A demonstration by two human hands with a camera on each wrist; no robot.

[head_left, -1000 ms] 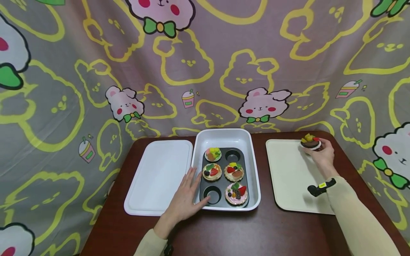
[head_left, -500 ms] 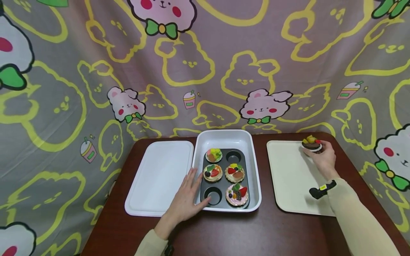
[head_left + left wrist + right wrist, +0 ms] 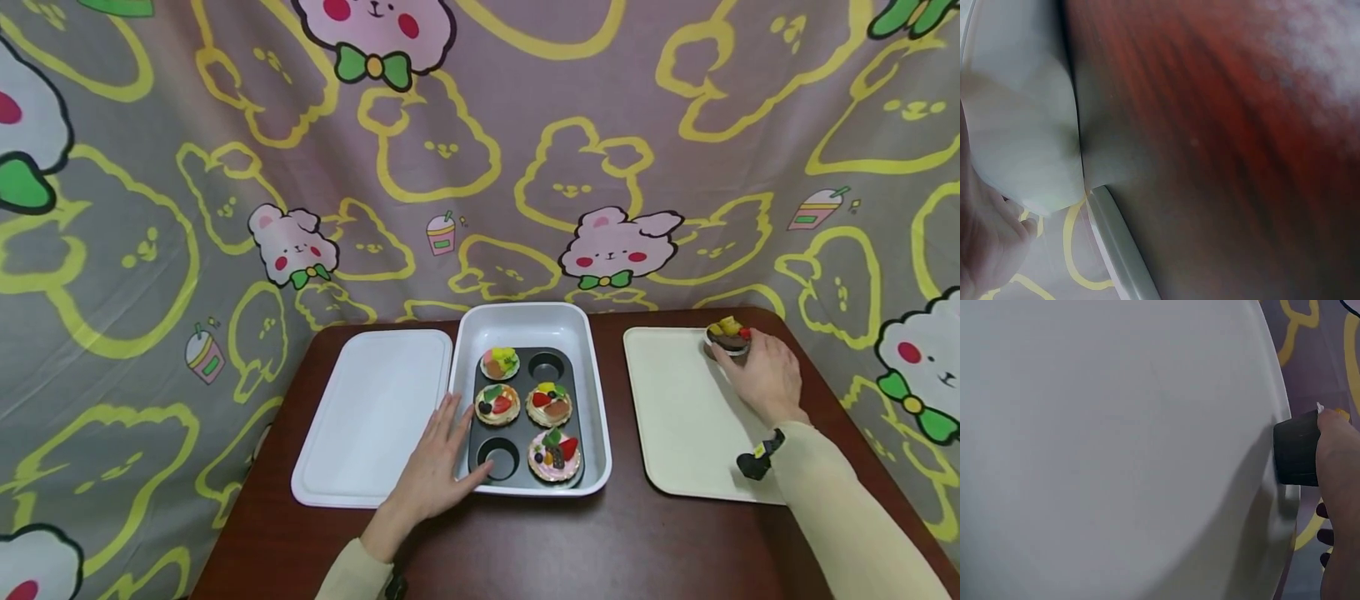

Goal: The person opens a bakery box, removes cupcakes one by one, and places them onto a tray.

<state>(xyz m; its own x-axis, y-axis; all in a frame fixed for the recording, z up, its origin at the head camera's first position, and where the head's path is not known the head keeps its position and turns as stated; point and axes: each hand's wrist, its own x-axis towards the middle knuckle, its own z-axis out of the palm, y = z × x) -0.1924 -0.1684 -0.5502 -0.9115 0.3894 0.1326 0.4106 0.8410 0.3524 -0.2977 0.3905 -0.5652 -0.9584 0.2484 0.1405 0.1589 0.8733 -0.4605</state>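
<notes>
At the back of the cream tray, my right hand holds a chocolate cupcake topped with yellow pieces and a red one. Its dark cup is near the tray's rim in the right wrist view; whether it touches the tray I cannot tell. My left hand lies with spread fingers over the left edge of a white deep tray, its thumb by an empty well of the muffin tin. Several fruit tarts sit in the tin, one a pink-cream tart.
A white flat tray lies left of the deep one. All stand on a dark red-brown table. Behind rises a patterned cloth. Two wells of the tin hold nothing, such as the back right well.
My right hand and wrist have shifted a little to the right around the cupcake, and more of its cup shows. The left hand stays in place.
</notes>
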